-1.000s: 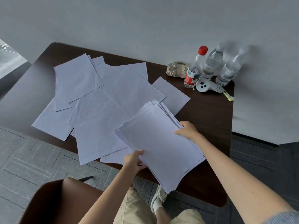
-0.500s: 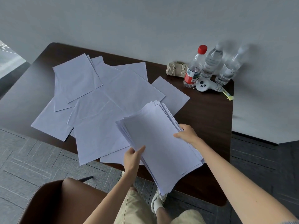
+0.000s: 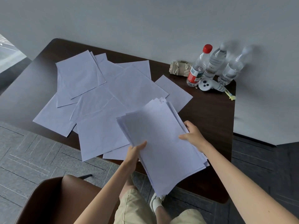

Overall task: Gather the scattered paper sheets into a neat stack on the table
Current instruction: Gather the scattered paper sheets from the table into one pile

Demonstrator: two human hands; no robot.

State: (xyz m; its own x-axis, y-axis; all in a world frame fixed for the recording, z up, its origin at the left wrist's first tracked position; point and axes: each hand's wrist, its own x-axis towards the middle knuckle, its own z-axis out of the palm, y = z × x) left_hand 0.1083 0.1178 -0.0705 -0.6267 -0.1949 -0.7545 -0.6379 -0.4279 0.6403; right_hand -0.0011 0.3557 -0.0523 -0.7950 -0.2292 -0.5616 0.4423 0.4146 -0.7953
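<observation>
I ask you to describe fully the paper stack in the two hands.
The paper stack is a thick bundle of plain white sheets, edges fanned at its right side and far end. It slants over the near right part of the dark table, its near end past the table's front edge. The left hand pinches its left edge; the right hand holds its right edge.
</observation>
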